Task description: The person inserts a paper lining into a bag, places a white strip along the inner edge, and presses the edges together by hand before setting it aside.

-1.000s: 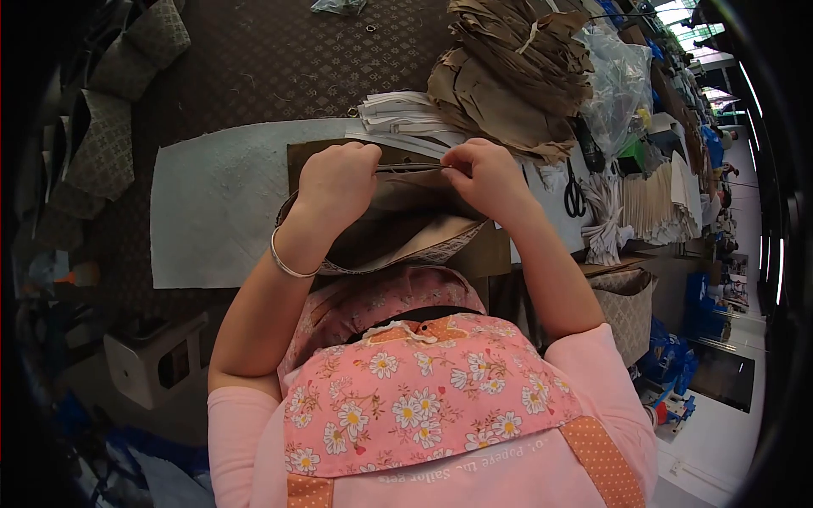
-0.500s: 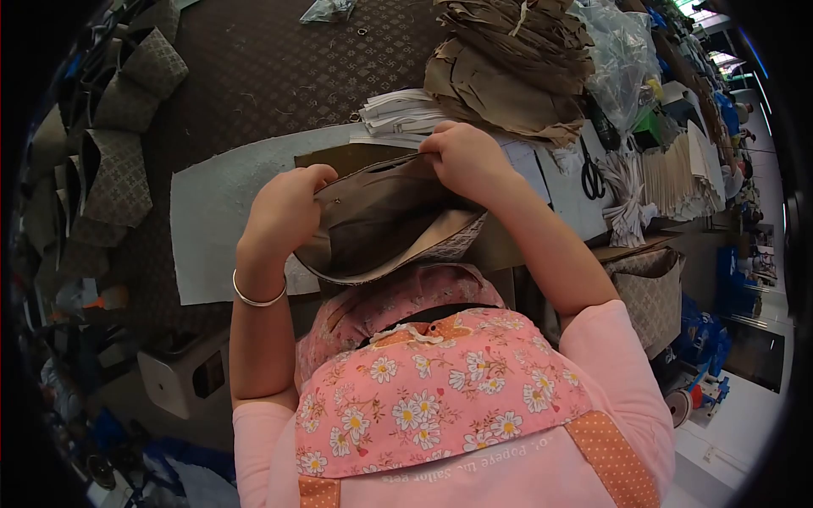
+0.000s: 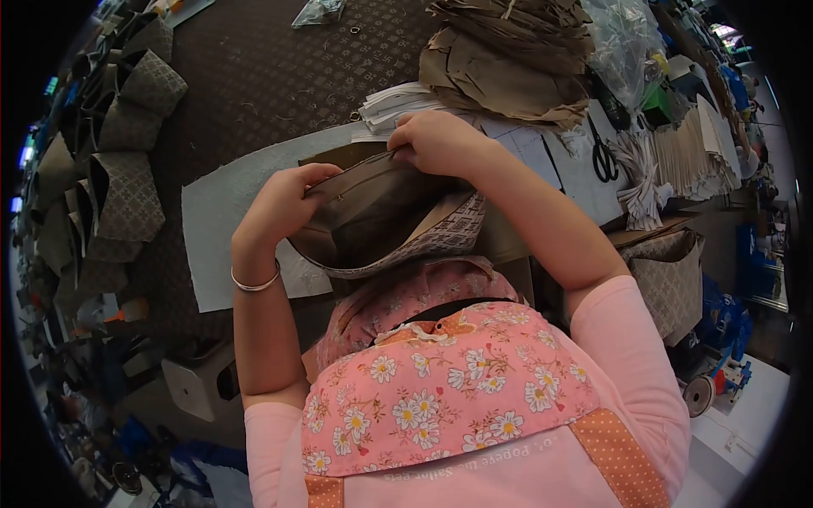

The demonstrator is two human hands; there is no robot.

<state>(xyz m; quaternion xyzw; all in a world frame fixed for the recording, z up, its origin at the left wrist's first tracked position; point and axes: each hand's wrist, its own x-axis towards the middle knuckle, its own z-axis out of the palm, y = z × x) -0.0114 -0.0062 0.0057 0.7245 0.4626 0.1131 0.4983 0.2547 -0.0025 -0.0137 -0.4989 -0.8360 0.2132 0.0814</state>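
Observation:
A bag body (image 3: 445,233) with a light geometric pattern outside and a brown lining inside lies before me, its mouth gaping toward me. My left hand (image 3: 281,203) pinches the left end of its far rim between thumb and fingers. Farther right along that same rim, my right hand (image 3: 440,144) grips the edge, with its fingertips partly hidden. The near rim sags in a curve close to my pink flowered apron (image 3: 449,385). Under the bag, a pale grey sheet (image 3: 229,220) covers part of the dark patterned table.
Brown fabric pieces (image 3: 508,72) are piled at the far right, beside white strips (image 3: 402,106). Black scissors (image 3: 604,161) lie right of my right arm, near bundled cream strips (image 3: 669,157). Patterned bag bodies (image 3: 127,199) line the left. Another patterned piece (image 3: 669,284) hangs at right.
My right hand has shifted a little left along the far rim. More of the bag's patterned outside now shows at its right. The left hand keeps its pinch.

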